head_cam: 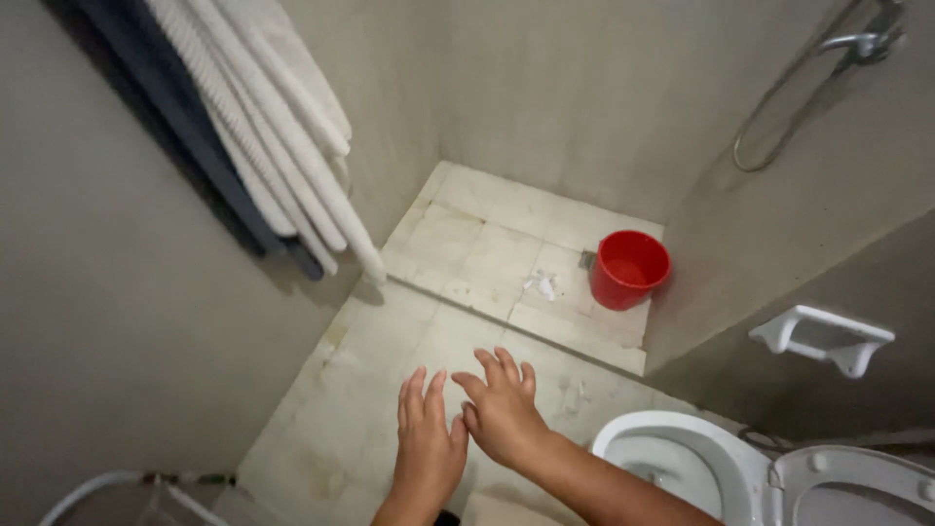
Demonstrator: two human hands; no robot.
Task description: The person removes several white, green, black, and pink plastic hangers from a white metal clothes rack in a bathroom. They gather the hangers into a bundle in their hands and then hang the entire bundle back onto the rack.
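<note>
My left hand (pixel 427 443) and my right hand (pixel 502 409) hover side by side over the pale tiled bathroom floor (pixel 360 390), palms down, fingers spread, thumbs nearly touching. Neither hand holds anything. A red bucket (pixel 628 268) stands farther off in the shower corner, next to a small floor drain (pixel 587 260). A scrap of white foam or paper (pixel 542 284) lies on the tiles left of the bucket.
A white toilet bowl (pixel 682 458) with its seat up sits at the lower right. White and dark towels (pixel 263 127) hang on the left wall. A shower hose (pixel 779 117) and a white holder (pixel 823 338) are on the right wall. A hose (pixel 107 484) runs at lower left.
</note>
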